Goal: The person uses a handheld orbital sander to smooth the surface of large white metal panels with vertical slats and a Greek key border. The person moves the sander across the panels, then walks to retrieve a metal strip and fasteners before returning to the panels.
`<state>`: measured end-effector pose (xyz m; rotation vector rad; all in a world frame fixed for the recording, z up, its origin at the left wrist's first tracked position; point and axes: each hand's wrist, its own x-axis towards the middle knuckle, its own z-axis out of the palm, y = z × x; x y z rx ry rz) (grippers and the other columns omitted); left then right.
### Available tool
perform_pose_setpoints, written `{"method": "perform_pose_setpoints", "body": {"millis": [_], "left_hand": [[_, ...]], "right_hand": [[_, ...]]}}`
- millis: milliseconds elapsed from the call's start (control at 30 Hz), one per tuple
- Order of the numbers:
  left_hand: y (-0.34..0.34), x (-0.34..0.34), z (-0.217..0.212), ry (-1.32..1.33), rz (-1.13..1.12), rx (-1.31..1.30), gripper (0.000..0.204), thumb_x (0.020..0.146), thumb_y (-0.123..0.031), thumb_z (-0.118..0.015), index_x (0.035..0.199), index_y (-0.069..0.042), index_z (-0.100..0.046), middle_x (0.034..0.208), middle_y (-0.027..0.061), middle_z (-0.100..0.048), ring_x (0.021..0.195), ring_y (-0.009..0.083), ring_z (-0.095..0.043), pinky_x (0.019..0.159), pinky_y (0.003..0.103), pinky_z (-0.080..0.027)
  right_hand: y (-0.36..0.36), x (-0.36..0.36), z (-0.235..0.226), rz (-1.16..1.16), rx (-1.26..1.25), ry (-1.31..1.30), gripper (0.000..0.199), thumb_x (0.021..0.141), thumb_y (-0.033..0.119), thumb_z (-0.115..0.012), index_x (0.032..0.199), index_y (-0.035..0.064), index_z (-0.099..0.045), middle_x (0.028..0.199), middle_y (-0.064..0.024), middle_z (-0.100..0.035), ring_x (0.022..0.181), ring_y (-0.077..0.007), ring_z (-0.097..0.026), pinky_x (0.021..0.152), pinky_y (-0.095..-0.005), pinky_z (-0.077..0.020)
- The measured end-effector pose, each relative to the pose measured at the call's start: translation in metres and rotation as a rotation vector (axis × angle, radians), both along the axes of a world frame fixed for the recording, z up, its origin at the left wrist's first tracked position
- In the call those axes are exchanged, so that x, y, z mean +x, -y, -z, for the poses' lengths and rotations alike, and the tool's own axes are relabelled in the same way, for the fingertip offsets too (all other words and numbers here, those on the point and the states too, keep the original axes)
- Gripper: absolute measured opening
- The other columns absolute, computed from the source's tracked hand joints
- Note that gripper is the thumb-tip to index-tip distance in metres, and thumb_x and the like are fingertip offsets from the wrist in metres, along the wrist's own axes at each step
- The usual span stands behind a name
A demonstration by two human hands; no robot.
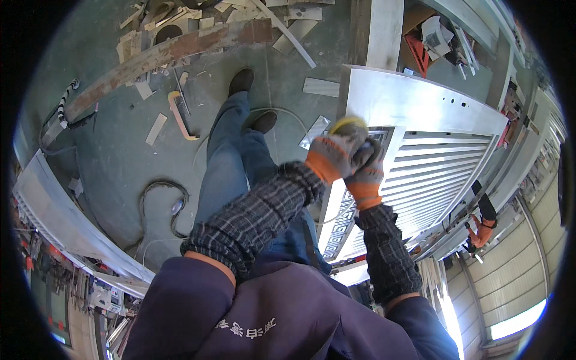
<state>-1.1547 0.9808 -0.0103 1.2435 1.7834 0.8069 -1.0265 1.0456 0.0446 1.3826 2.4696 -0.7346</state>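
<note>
Both hands wear grey gloves with orange cuffs and meet over the top left corner of a silver metal louvred panel [432, 96]. My left hand [337, 155] is closed around something round with a yellow rim [349, 122]; its kind is not clear. Pressed against it on the right, my right hand [367, 171] is also closed, its fingers partly hidden. Whatever its fingers grip does not show. Below the hands runs the panel's strip of fretwork pattern [342, 222], with slats [435, 162] to its right.
On the floor lie a hacksaw [178, 114], a dark cable [144, 204] and several metal offcuts [321, 87]. A long rusty bar [174, 51] curves across the far left. Another silver panel [72, 210] stands at the left. Another person [481, 231] is at the right.
</note>
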Motion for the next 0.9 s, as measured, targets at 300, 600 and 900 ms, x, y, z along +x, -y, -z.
{"method": "perform_pose_setpoints", "body": {"millis": [300,600,900], "left_hand": [[-0.123,-0.088,0.061,-0.113,-0.225,0.237,0.03,0.096,-0.039,-0.067,0.112,-0.014,-0.072,0.097,0.0119,-0.076,0.082,0.0309,-0.074,0.075,0.044,-0.061],[0.03,0.032,-0.003,0.02,0.134,-0.105,0.054,0.09,-0.053,-0.068,0.132,-0.019,-0.061,0.115,0.0131,-0.073,0.098,0.0272,-0.074,0.084,0.046,-0.06],[-0.141,-0.089,0.035,-0.006,-0.117,0.152,0.044,0.094,-0.049,-0.066,0.114,-0.01,-0.074,0.1,0.0175,-0.078,0.091,0.0364,-0.075,0.085,0.051,-0.059]], "right_hand": [[-0.124,-0.1,0.031,-0.225,0.075,0.099,0.06,0.086,0.038,-0.075,0.131,0.0035,-0.055,0.126,-0.0279,-0.061,0.109,-0.0425,-0.066,0.087,-0.048,-0.0568],[0.035,0.035,0.002,-0.009,0.034,-0.024,0.091,0.078,0.037,-0.087,0.147,0.0026,-0.04,0.124,-0.0238,-0.062,0.108,-0.0409,-0.067,0.089,-0.0465,-0.056],[-0.137,-0.089,0.031,-0.256,0.383,-0.201,0.041,0.092,0.032,-0.07,0.116,-0.0008,-0.064,0.101,-0.0204,-0.072,0.085,-0.0429,-0.071,0.075,-0.0496,-0.0572]]}}
